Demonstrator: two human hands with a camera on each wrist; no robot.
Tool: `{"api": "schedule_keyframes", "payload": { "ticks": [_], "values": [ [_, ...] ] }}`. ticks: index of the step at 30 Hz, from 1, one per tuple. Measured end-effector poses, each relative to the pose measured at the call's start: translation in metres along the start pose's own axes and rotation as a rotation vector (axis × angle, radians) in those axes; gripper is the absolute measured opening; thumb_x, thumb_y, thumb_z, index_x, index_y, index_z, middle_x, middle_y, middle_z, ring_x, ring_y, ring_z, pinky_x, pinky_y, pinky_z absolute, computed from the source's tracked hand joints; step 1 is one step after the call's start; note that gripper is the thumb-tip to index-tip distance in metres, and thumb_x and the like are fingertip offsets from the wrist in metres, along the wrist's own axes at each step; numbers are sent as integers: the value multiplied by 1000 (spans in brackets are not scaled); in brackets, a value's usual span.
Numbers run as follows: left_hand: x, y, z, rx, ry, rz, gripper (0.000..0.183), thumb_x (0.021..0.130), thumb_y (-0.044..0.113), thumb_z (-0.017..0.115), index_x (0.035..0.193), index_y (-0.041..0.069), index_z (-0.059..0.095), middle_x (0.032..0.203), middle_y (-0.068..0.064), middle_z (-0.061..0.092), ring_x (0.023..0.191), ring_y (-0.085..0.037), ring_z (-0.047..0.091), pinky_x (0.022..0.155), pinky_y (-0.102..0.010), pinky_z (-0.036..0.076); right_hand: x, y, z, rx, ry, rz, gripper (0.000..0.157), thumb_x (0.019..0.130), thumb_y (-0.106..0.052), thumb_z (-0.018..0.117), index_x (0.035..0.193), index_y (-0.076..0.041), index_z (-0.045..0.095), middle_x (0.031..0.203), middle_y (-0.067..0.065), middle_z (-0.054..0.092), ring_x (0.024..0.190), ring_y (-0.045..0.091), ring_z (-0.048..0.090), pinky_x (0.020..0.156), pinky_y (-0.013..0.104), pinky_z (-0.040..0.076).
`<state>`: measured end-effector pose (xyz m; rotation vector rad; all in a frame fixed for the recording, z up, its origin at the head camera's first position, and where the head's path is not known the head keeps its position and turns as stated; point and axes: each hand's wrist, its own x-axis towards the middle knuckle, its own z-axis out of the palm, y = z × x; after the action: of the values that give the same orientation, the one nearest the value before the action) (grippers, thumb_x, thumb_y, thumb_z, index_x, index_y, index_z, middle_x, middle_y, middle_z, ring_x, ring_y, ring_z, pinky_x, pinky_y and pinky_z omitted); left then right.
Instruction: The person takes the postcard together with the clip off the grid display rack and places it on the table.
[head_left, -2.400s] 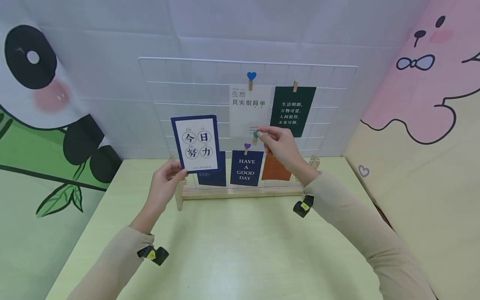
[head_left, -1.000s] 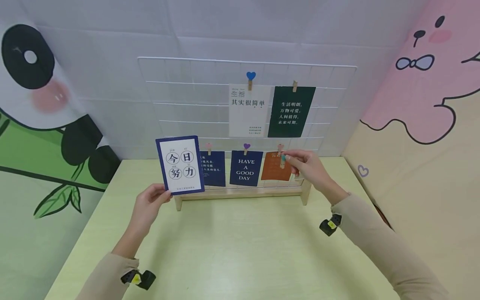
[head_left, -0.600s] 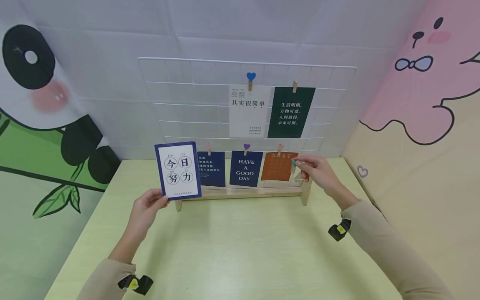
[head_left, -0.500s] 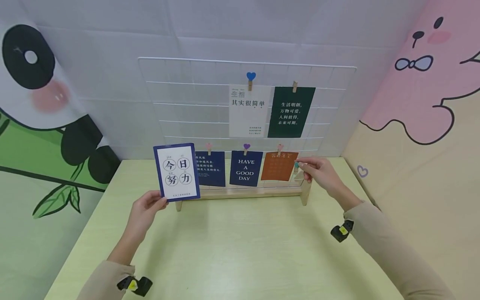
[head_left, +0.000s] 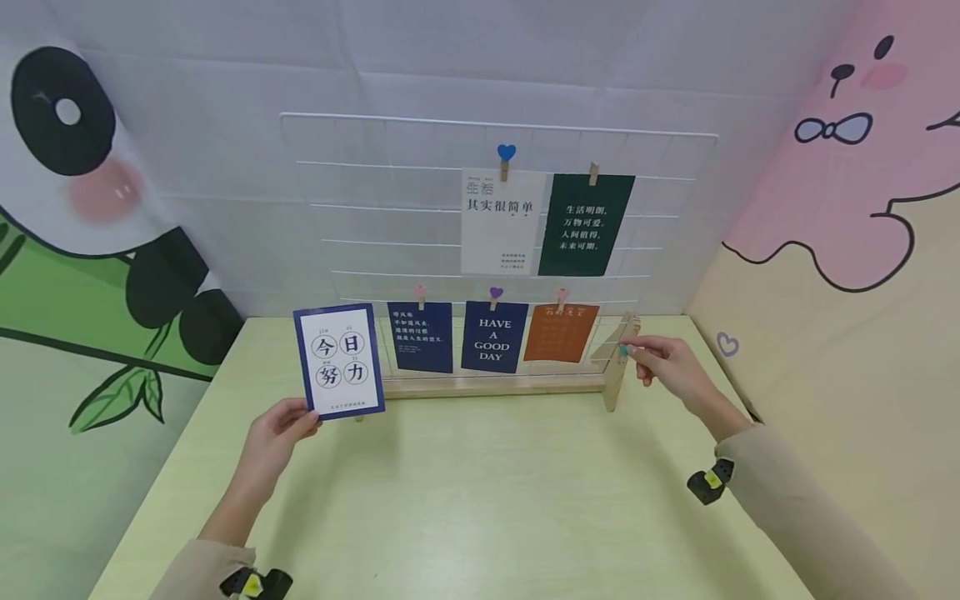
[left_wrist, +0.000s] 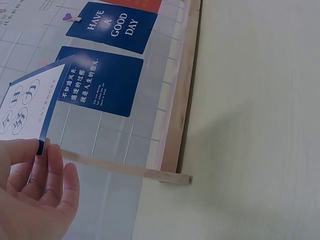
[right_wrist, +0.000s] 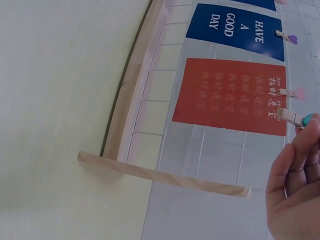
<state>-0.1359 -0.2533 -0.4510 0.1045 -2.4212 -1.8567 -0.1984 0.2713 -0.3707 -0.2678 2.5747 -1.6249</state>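
Note:
My left hand [head_left: 272,442] pinches the lower left corner of a white card with a blue border [head_left: 341,396], holding it upright in front of the rack's left end. In the left wrist view the thumb and fingertips [left_wrist: 54,187] meet at that card's corner. At the rack's right end, my right hand [head_left: 675,371] pinches a small wooden clothespin [right_wrist: 292,118] by its teal top. The clothespin's free end points toward the rack; in the right wrist view it overlaps the orange card [right_wrist: 220,95].
A white wire grid [head_left: 390,207] stands on a wooden base [head_left: 487,385] on the pale table [head_left: 480,500]. Clothespins hold a white card [head_left: 498,229] and a green card [head_left: 573,187] above, with blue cards [head_left: 420,354] and the orange one below. Painted walls flank the table.
The right hand has moved right and down with the clothespin, from the white card past the orange card. The left hand has drawn its card left and lower, uncovering the left blue card.

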Motion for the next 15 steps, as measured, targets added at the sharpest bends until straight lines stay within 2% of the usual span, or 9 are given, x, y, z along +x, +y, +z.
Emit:
{"api": "schedule_keyframes", "payload": {
  "ticks": [1,2,3,5,8,10,12,15],
  "values": [
    [2,-9,-3,-4,-9,3,36,87,26,55,108,-3,51,100,-17,55,88,-26,55,75,-22,47,-1,3,-2,-2,2,0,33,91,-14,49,116,7,50,69,7,49,58,11,47,53,21,45],
    [7,-25,-8,-37,-20,19,33,87,24,56,108,-2,52,100,-17,55,88,-27,55,74,-23,48,-2,5,-3,-7,4,-1,34,91,-14,49,116,9,49,68,7,49,58,11,47,53,21,46],
    [10,-35,-11,-4,-20,1,35,88,26,55,109,-1,52,101,-16,55,89,-27,55,74,-23,47,-2,8,-5,-9,8,1,34,92,-15,49,116,9,49,68,6,49,58,10,47,53,21,45],
    [17,-62,-18,-16,-18,3,32,87,27,56,109,3,54,100,-13,57,88,-24,57,72,-21,48,-4,13,-8,-17,16,7,35,92,-15,48,116,9,49,67,6,49,57,10,47,53,22,46],
    [19,-81,-26,-90,-34,6,28,87,21,57,109,3,55,99,-12,58,85,-21,58,71,-24,49,-5,21,-12,-26,28,19,35,92,-16,48,115,9,49,66,6,49,56,10,47,53,22,46],
    [15,-77,-27,-51,-24,-36,33,86,24,57,110,1,53,101,-13,57,88,-24,56,74,-28,48,-6,26,-15,-32,35,30,34,92,-17,48,115,9,50,65,6,49,56,10,47,53,23,46],
    [13,-83,-31,-58,-34,-32,35,87,23,57,110,-2,51,102,-16,56,88,-25,55,75,-29,48,-7,31,-17,-36,36,38,35,92,-17,48,115,9,49,66,6,49,55,10,47,53,24,46],
    [19,-111,-35,2,10,-72,40,86,32,56,111,2,51,103,-13,56,89,-21,56,74,-24,48,-8,38,-20,-43,39,44,35,92,-16,47,115,10,49,65,6,49,55,9,47,53,24,47]
  ]
}}
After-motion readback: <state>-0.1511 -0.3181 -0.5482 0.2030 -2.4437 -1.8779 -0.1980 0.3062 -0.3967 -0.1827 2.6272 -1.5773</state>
